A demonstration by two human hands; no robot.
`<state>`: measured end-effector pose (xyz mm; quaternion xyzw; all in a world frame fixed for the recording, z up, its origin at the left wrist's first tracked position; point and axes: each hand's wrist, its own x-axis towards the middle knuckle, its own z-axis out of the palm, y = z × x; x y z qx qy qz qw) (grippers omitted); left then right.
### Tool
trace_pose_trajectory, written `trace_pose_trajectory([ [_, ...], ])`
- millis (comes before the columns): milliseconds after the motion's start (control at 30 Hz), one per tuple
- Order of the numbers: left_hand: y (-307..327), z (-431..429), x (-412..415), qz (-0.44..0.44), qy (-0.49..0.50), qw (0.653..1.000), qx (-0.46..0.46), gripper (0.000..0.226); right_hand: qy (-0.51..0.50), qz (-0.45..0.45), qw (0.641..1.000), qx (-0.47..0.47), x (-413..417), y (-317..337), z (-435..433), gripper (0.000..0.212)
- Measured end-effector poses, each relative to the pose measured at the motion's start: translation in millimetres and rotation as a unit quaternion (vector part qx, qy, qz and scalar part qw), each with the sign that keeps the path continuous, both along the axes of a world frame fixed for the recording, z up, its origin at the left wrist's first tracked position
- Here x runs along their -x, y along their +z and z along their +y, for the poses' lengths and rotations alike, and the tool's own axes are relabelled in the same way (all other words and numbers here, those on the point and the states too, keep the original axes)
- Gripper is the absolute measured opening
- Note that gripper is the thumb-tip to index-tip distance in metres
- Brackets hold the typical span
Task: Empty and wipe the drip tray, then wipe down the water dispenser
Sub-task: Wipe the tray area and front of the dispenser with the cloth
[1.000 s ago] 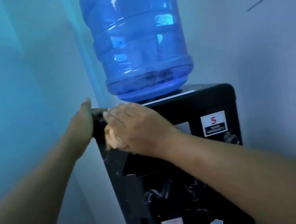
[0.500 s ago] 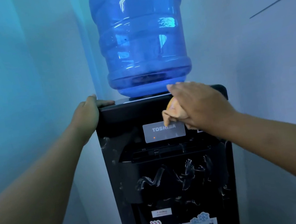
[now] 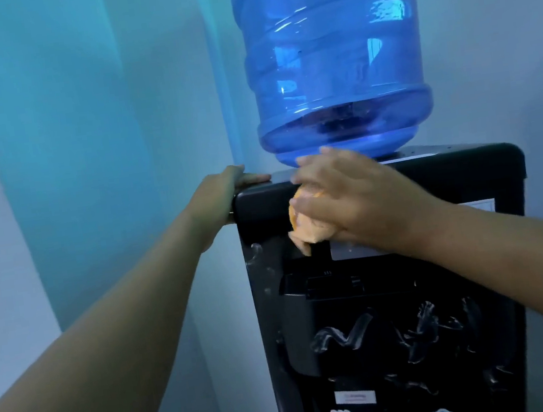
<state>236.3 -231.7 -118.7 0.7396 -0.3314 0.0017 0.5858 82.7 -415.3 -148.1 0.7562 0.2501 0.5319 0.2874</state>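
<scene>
Now my right hand (image 3: pixel 349 202) clutches cloth (image 3: pixel 308 230) against dispenser (image 3: pixel 466 176), top-left front; left hand (image 3: pixel 223 191) grips that corner; smears (image 3: pixel 346 336) lie below.

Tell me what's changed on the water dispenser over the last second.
The right hand, holding the orange cloth, swept right across the upper front of the dispenser, then back left. The left hand stayed gripping the top left corner; the blue bottle stayed put.
</scene>
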Motion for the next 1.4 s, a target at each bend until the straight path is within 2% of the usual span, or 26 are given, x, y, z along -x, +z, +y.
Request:
trace_pose_trajectory([
  [100,7,2,-1,-0.045,0.023,0.997,-0.053,0.042,-0.035,-0.001,0.999,0.017,29,-4,-41,0.027],
  [267,20,-7,15,-0.150,0.107,0.973,-0.142,0.039,-0.121,0.054,0.985,-0.113,83,-17,-97,0.045],
  [367,25,-27,39,-0.222,0.158,0.921,-0.277,0.055,-0.136,0.091,0.968,-0.188,99,-17,-94,0.048],
  [433,20,-38,54,-0.286,0.173,0.883,-0.329,0.054,-0.069,0.097,0.958,-0.262,106,-15,-80,0.041],
  [533,14,-34,59,-0.306,0.187,0.877,-0.321,0.047,0.025,0.069,0.923,-0.377,113,-14,-53,0.038],
  [600,13,-31,57,-0.299,0.194,0.880,-0.314,0.046,0.035,0.088,0.913,-0.397,113,-21,-35,0.030],
  [667,14,-33,59,-0.300,0.204,0.877,-0.314,0.045,-0.032,0.119,0.918,-0.378,110,-39,-20,0.036],
  [733,13,-35,59,-0.311,0.210,0.872,-0.314,0.044,-0.110,0.108,0.916,-0.371,109,-68,-15,0.042],
  [833,11,-35,53,-0.325,0.219,0.867,-0.308,0.045,-0.123,0.054,0.878,-0.459,105,-89,1,0.027],
  [867,11,-36,50,-0.328,0.220,0.866,-0.307,0.045,-0.124,0.056,0.875,-0.465,96,-88,13,0.027],
  [967,13,-41,47,-0.332,0.221,0.863,-0.311,0.043,-0.122,0.136,0.886,-0.427,52,-79,64,0.031],
  [1033,14,-39,44,-0.333,0.226,0.860,-0.315,0.043,-0.118,0.178,0.907,-0.363,31,-74,91,0.027],
  [1167,12,-38,43,-0.343,0.229,0.858,-0.307,0.045,-0.097,0.259,0.912,-0.304,59,-69,54,0.025],
  [1233,11,-38,43,-0.343,0.227,0.858,-0.309,0.046,-0.123,0.227,0.895,-0.363,91,-75,18,0.020],
  [1300,11,-40,44,-0.344,0.228,0.857,-0.308,0.045,-0.170,0.156,0.860,-0.456,114,-81,-6,0.022],
  [1333,11,-41,44,-0.344,0.232,0.857,-0.307,0.045,-0.196,0.129,0.848,-0.476,112,-83,-5,0.024],
  [1400,12,-41,44,-0.346,0.233,0.857,-0.304,0.045,-0.198,0.103,0.850,-0.477,86,-84,23,0.028],
])
